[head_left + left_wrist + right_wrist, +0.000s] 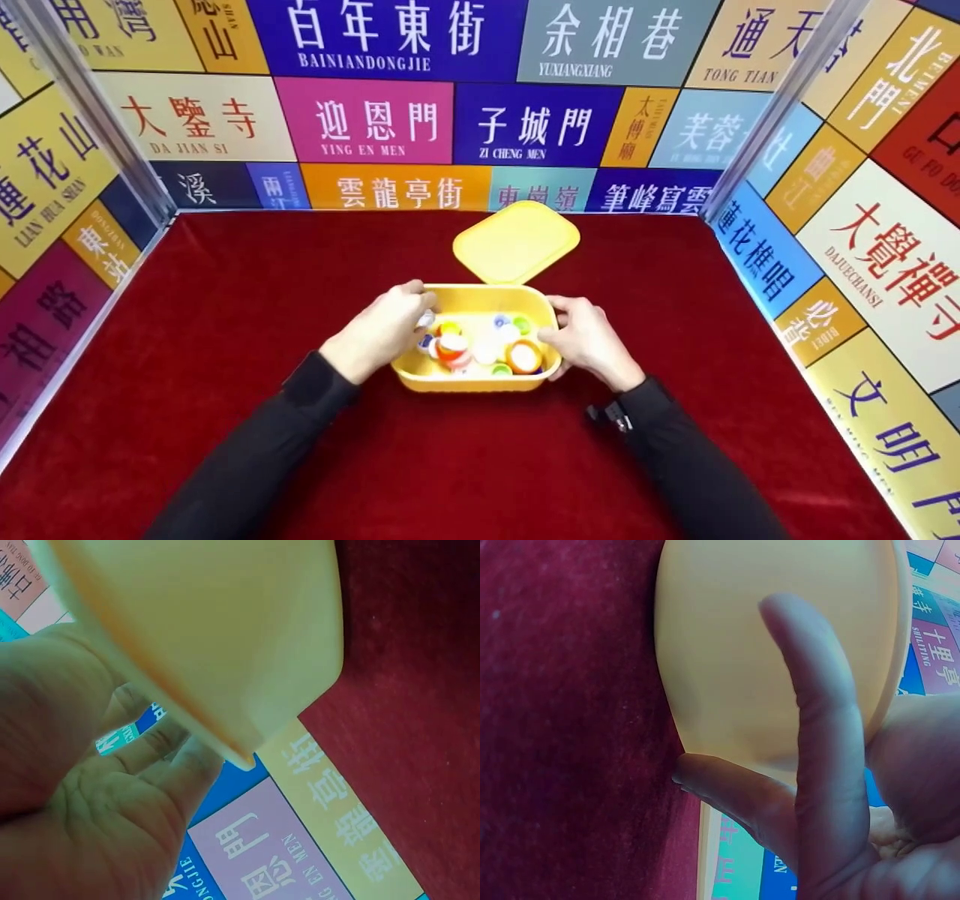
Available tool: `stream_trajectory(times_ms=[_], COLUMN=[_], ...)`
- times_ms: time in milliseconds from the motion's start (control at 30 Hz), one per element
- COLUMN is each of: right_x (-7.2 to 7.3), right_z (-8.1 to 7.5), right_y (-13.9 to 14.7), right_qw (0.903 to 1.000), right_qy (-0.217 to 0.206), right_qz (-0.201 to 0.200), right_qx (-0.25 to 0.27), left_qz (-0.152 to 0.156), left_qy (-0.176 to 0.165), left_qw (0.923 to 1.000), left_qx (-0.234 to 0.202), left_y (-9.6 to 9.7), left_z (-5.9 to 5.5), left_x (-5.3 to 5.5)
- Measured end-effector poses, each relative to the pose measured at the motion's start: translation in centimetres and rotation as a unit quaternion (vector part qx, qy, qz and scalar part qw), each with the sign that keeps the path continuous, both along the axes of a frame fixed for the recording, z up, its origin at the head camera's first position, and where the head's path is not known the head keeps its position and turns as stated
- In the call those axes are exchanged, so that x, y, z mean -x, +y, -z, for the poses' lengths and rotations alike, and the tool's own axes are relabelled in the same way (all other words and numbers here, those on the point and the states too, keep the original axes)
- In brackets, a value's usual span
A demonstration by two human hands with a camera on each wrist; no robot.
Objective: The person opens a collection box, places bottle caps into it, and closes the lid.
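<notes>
A yellow plastic box [480, 384] sits on the red cloth with its top uncovered. Inside lie several small round caps, among them an orange-rimmed white cap [524, 357], a green cap [520, 325] and a blurred red-and-white one [451, 346]. Over the box's left end, my left hand [382, 330] has its fingers bent inward and pinches a small white cap [426, 319]. My right hand [589, 334] grips the box's right end, thumb over the rim. In the right wrist view, its fingers [825, 712] spread along the outer wall.
A yellow lid [517, 241] lies flat just behind the box. Red cloth [225, 315] covers the table. Panels with printed signs [375, 120] stand along the back and both sides.
</notes>
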State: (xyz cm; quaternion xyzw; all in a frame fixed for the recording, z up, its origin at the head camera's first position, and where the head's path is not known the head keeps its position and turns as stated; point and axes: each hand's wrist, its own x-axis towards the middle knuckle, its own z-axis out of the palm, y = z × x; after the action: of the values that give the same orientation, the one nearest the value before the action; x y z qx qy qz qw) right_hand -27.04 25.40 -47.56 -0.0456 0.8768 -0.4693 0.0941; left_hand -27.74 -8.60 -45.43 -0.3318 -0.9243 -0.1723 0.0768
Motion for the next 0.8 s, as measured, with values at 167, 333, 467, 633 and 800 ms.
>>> stream_trajectory(times_ms=[167,333,467,633,800], right_x=[0.00,-0.01,-0.01,-0.02,0.00], right_z=[0.00,0.05,0.05,0.05,0.08], right_y=[-0.02,-0.09,-0.18,-0.17,0.03], right_qw=[1.0000,1.0000,1.0000,0.9999,0.9999], right_qy=[-0.002,-0.006,-0.005,-0.005,-0.007], right_qz=[-0.001,0.002,-0.002,-0.002,-0.005], right_qx=[0.003,0.004,0.007,0.009,0.011], left_qz=[-0.011,-0.017,-0.022,-0.021,-0.018], left_qy=[-0.002,-0.006,-0.013,-0.010,0.003], left_qw=[0.9998,0.9996,0.9995,0.9997,0.9998], left_qx=[0.019,0.022,0.018,0.013,0.001], left_y=[0.38,0.48,0.46,0.44,0.30], left_z=[0.49,0.54,0.43,0.44,0.21], left_x=[0.23,0.14,-0.02,-0.07,-0.23])
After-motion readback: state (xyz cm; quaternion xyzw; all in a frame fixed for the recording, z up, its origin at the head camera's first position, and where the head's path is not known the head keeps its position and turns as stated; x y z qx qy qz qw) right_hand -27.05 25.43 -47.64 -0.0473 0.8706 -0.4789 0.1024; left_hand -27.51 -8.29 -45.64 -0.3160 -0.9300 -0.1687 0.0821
